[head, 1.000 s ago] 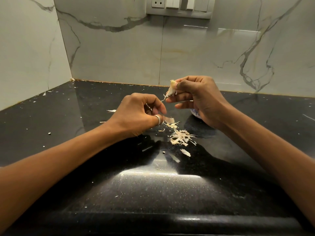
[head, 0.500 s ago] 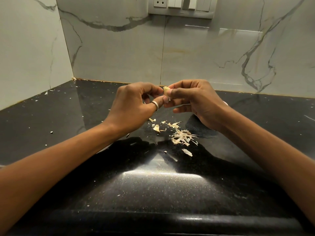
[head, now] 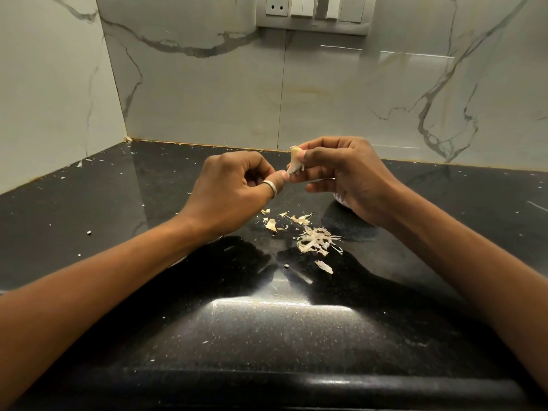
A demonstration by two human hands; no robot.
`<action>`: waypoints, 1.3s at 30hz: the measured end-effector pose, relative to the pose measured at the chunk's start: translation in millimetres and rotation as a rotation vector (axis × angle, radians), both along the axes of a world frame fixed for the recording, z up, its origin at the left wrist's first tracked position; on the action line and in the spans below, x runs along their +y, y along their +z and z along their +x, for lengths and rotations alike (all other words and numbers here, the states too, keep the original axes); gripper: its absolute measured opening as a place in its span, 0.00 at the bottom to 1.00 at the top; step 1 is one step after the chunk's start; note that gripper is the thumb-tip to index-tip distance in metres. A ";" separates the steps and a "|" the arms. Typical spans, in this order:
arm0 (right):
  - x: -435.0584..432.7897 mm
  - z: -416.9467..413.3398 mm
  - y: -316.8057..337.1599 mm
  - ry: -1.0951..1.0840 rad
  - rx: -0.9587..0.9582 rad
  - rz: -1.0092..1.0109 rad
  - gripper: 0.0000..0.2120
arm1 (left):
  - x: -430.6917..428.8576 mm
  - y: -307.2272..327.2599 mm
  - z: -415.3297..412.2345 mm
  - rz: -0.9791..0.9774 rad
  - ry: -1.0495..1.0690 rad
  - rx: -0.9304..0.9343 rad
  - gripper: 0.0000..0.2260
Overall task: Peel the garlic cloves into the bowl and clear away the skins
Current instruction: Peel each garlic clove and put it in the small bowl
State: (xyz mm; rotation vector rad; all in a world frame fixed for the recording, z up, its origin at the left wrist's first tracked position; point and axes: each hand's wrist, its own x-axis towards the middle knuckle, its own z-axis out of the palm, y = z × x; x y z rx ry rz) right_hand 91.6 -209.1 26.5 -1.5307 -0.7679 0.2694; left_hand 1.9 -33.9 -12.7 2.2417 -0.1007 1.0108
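My right hand (head: 347, 170) pinches a pale garlic cloves piece (head: 295, 160) between thumb and fingers, held above the black counter (head: 118, 221). A loose flap of skin hangs from its lower end. My left hand (head: 234, 191), with a ring on the thumb, is curled, its thumb tip at that skin. A heap of peeled skins (head: 315, 241) lies on the counter under the hands. The bowl (head: 339, 198) shows only as a small white sliver behind my right hand.
More skin scraps (head: 271, 224) lie left of the heap, and small flecks dot the counter. Marble-tiled walls close the back and left side. A socket and switch plate (head: 311, 13) is mounted on the back wall. The counter's rounded front edge runs near me.
A second ago my left hand was lower, away from the clove, and dropped a skin scrap. It then rose to the clove. Now it has drawn slightly down and left, thumb on the hanging skin.
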 end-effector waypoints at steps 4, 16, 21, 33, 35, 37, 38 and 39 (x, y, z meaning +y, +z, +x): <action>0.2 1.7 -2.6 0.011 -0.032 -0.026 0.03 | -3.2 1.4 0.0 -0.035 -0.036 0.062 0.05; 5.4 6.3 -9.0 0.076 -0.083 0.027 0.07 | -5.7 8.1 -2.7 -0.349 -0.075 0.227 0.05; 6.7 10.0 -12.1 0.082 -0.113 0.045 0.07 | -8.1 11.9 -4.9 -0.510 -0.132 0.294 0.05; 5.9 10.0 -11.5 0.178 0.052 0.104 0.11 | -5.7 18.0 -7.0 -0.738 -0.305 0.420 0.08; 5.8 9.6 -11.2 0.204 0.094 0.106 0.11 | -4.7 18.6 -7.7 -0.732 -0.346 0.447 0.08; 4.9 9.6 -10.4 0.235 0.131 0.101 0.12 | -4.4 19.1 -9.0 -0.723 -0.388 0.468 0.09; 4.3 9.5 -9.8 0.250 0.150 0.097 0.13 | -4.1 19.4 -9.7 -0.720 -0.410 0.475 0.09; 3.6 9.8 -9.1 0.265 0.166 0.096 0.13 | -3.9 20.1 -10.5 -0.717 -0.431 0.479 0.09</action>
